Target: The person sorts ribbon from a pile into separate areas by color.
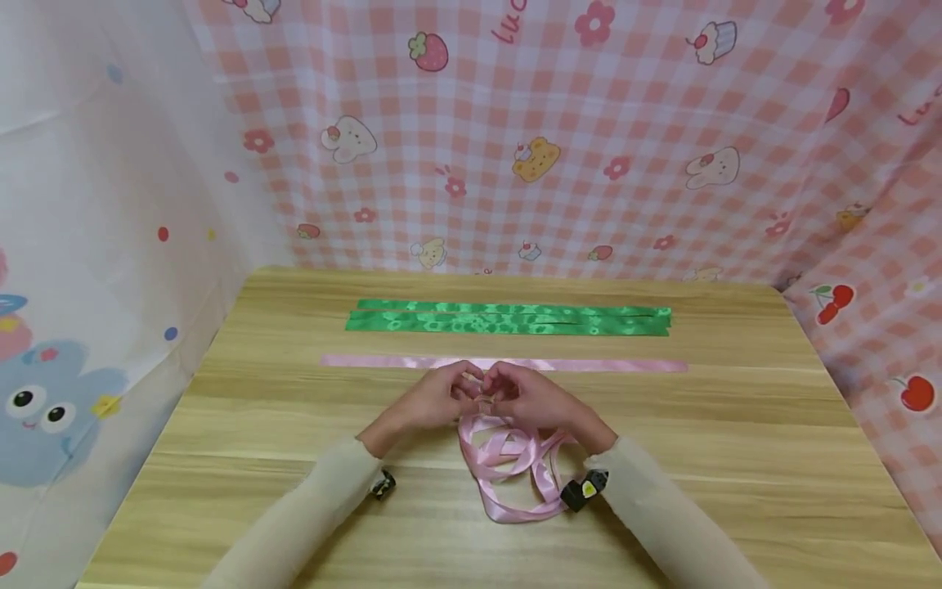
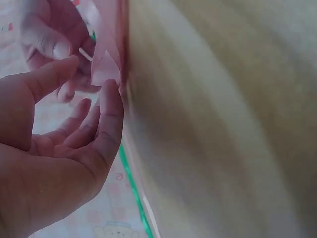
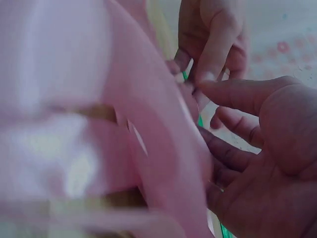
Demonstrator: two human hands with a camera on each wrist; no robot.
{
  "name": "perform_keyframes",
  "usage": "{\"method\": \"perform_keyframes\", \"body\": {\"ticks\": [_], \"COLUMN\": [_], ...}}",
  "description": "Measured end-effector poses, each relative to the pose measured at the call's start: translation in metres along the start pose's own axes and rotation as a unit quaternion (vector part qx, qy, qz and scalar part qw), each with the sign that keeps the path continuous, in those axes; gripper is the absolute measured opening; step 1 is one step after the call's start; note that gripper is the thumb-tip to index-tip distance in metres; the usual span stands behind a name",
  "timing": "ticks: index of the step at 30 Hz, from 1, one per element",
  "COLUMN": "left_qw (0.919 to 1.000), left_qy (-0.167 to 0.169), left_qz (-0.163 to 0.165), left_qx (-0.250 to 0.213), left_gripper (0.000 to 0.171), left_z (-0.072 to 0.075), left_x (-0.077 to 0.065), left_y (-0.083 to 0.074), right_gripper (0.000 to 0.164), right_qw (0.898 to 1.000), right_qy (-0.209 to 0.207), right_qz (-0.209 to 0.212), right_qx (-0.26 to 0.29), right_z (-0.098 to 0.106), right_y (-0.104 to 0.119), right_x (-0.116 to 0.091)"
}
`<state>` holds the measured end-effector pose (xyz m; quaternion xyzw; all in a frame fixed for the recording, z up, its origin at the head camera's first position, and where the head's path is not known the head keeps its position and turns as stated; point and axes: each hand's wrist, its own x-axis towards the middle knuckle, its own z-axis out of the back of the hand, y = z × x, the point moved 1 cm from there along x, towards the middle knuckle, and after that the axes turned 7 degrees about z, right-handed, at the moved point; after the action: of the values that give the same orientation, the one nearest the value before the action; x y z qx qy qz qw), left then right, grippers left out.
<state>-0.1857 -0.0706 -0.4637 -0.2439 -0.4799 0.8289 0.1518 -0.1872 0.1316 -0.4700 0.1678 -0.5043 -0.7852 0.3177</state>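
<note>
A long pink satin ribbon (image 1: 500,466) lies in loose loops on the table, its upper part rising to both hands. My left hand (image 1: 445,397) and right hand (image 1: 526,397) meet at this ribbon, fingers curled and thumbs toward each other. In the left wrist view, a fingertip of the left hand (image 2: 74,134) touches the folded ribbon end (image 2: 106,69), with the thumb close beside it. From the right wrist, the right hand (image 3: 267,148) has its thumb tip against the other hand's thumb; wide pink loops (image 3: 153,114) partly cover its fingers.
Beyond the hands, a straight pink ribbon strip (image 1: 603,365) lies across the wooden table (image 1: 257,474). Farther back are several green ribbon strips (image 1: 508,317) side by side. A pink checked cloth (image 1: 471,123) hangs behind the table, and a white printed cloth (image 1: 110,204) at the left.
</note>
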Motion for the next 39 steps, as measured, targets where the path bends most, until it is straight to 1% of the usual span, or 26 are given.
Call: {"method": "perform_keyframes", "body": {"ticks": [3, 7, 11, 14, 16, 18, 20, 22, 25, 28, 30, 33, 34, 37, 39], "left_qw": [1.0000, 0.9996, 0.9986, 0.9975, 0.9969, 0.9952, 0.9939, 0.9934, 0.9941, 0.9958, 0.9958, 0.9902, 0.9876, 0.9791, 0.9777], "left_qy": [0.004, 0.011, 0.034, 0.056, 0.064, 0.073, 0.074, 0.068, 0.057, 0.050, 0.056, 0.078, 0.083, 0.094, 0.096], "left_qz": [0.003, 0.025, 0.039, 0.037, 0.031, 0.031, 0.036, 0.047, 0.055, 0.049, 0.042, 0.047, 0.050, 0.049, 0.026], "left_qx": [0.007, 0.012, 0.002, -0.020, -0.034, -0.058, -0.074, -0.080, -0.074, -0.059, -0.060, -0.106, -0.124, -0.174, -0.185], "left_gripper": [0.033, 0.034, 0.036, 0.036, 0.034, 0.033, 0.033, 0.033, 0.036, 0.037, 0.036, 0.035, 0.035, 0.038, 0.041], "left_z": [-0.004, -0.005, -0.006, -0.008, -0.008, -0.009, -0.010, -0.011, -0.015, -0.019, -0.021, -0.020, -0.019, -0.013, -0.008], "left_x": [0.000, -0.005, -0.013, -0.020, -0.024, -0.026, -0.028, -0.029, -0.031, -0.033, -0.034, -0.036, -0.036, -0.039, -0.043], "left_y": [0.003, 0.005, 0.005, 0.006, 0.007, 0.009, 0.010, 0.010, 0.009, 0.007, 0.005, 0.002, 0.000, -0.009, -0.018], "right_gripper": [0.022, 0.026, 0.024, 0.024, 0.026, 0.027, 0.027, 0.027, 0.025, 0.024, 0.022, 0.021, 0.021, 0.019, 0.020], "right_qw": [1.000, 1.000, 0.999, 0.999, 0.998, 0.997, 0.997, 0.997, 0.998, 0.999, 1.000, 1.000, 1.000, 0.998, 0.995], "right_qy": [-0.002, 0.004, 0.021, 0.035, 0.044, 0.051, 0.056, 0.056, 0.051, 0.037, 0.021, -0.009, -0.020, -0.038, -0.034], "right_qz": [-0.007, -0.011, -0.023, -0.038, -0.042, -0.045, -0.045, -0.043, -0.041, -0.026, -0.013, 0.011, 0.012, 0.031, 0.042], "right_qx": [0.000, 0.010, 0.015, 0.018, 0.019, 0.021, 0.020, 0.019, 0.024, 0.017, 0.005, -0.006, -0.001, 0.046, 0.088], "right_z": [-0.006, -0.009, -0.013, -0.017, -0.019, -0.021, -0.022, -0.022, -0.023, -0.023, -0.022, -0.017, -0.015, -0.007, -0.001], "right_y": [-0.002, -0.001, 0.005, 0.009, 0.009, 0.010, 0.009, 0.009, 0.008, 0.009, 0.011, 0.017, 0.019, 0.028, 0.035], "right_x": [0.003, -0.001, -0.008, -0.014, -0.018, -0.021, -0.023, -0.025, -0.026, -0.028, -0.029, -0.031, -0.032, -0.035, -0.037]}}
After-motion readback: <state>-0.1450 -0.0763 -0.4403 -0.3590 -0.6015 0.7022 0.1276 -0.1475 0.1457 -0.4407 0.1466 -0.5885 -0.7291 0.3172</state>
